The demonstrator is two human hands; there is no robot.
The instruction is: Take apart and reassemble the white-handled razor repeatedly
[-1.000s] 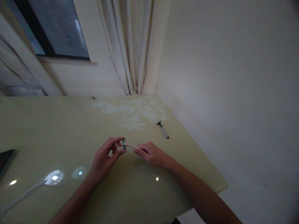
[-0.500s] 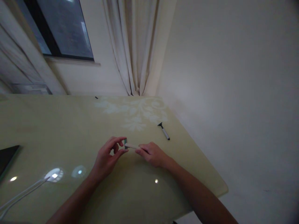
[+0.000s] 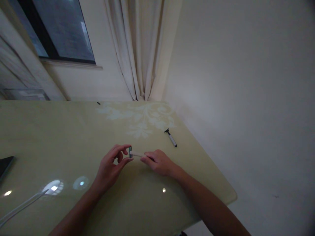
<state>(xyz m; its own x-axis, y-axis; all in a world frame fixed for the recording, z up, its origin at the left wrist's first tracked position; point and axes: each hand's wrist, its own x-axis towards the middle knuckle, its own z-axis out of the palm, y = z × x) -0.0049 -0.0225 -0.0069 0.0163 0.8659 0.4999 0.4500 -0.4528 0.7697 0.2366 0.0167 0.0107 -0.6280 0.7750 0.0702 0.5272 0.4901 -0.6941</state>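
Observation:
My left hand [image 3: 112,166] pinches a small dark-and-green razor cartridge [image 3: 130,153] between thumb and index finger, holding it upright by its ends. In my right hand [image 3: 158,162] is a thin pale stick like a brush or swab [image 3: 137,154], its white tip at the cartridge's face. Both hands are above the glossy pale green table [image 3: 98,131]. Beyond my right hand lies a razor with a grey handle and black head [image 3: 172,139], touched by neither hand.
At the left edge is a dark flat object [image 3: 5,166], with white cables [image 3: 23,205] nearer me. A tiny black piece [image 3: 98,103] lies by the table's far edge. Behind stand a curtain [image 3: 139,49] and a window; a wall [image 3: 233,98] borders the right side.
The whole view has shifted a little, so the table and the things on it appear slightly farther left. Both hands keep the same grips, with the stick's tip still at the cartridge.

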